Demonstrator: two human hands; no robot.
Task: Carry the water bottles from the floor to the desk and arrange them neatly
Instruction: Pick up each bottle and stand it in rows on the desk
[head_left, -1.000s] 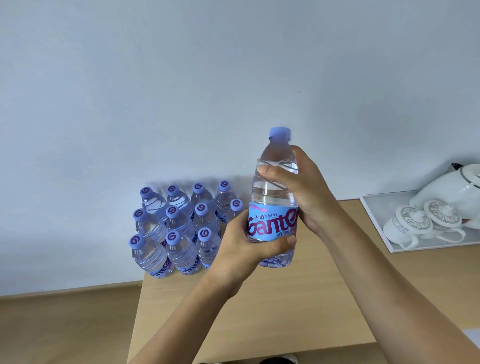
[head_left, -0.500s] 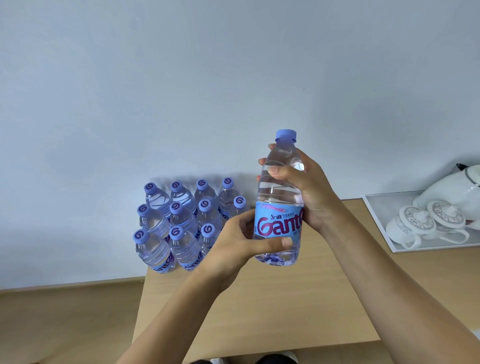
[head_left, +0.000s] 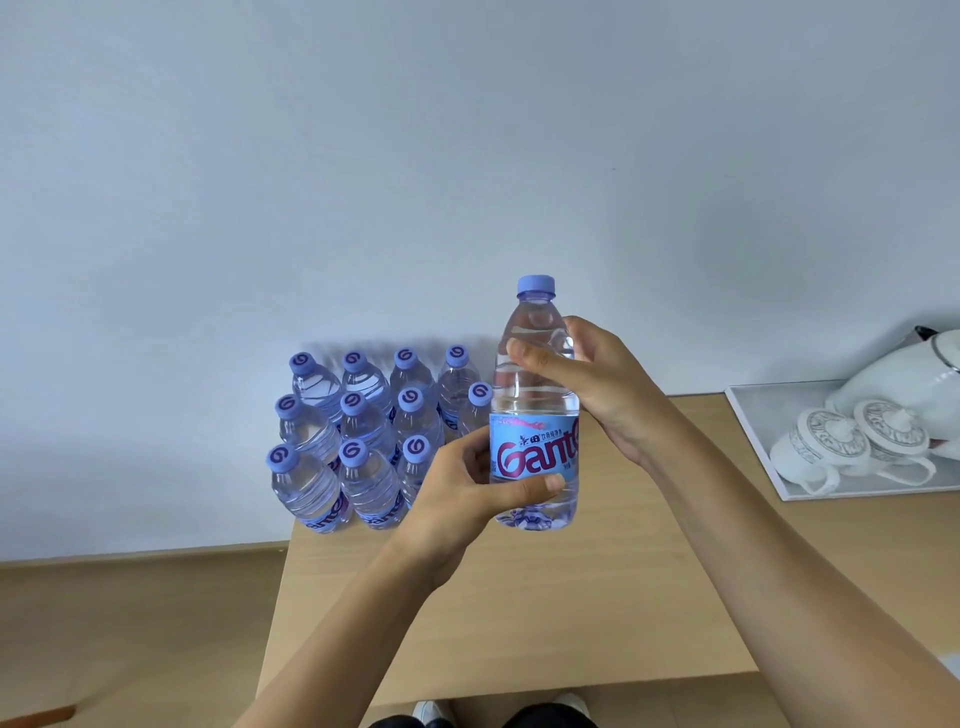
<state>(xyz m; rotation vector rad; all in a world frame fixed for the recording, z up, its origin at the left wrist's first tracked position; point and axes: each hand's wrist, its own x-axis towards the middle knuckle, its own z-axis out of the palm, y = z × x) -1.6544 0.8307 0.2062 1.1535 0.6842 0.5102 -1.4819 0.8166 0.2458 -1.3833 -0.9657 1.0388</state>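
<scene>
A clear water bottle (head_left: 535, 410) with a blue cap and a blue label stands upright above the wooden desk (head_left: 545, 597). My left hand (head_left: 462, 493) grips its lower part at the label. My right hand (head_left: 597, 384) grips its upper part below the neck. Several identical bottles (head_left: 358, 436) stand in tidy rows at the desk's back left corner, against the wall. The held bottle is just right of that group and hides part of it.
A white tray (head_left: 753, 431) at the desk's right holds two white lidded cups (head_left: 847, 447) and a white teapot (head_left: 904, 374). Wooden floor (head_left: 130, 634) lies left of the desk. My shoes (head_left: 431, 714) show at the bottom edge.
Both hands have lowered the bottle a little toward the desk and turned it, so more of the label faces me. The standing bottles have not moved.
</scene>
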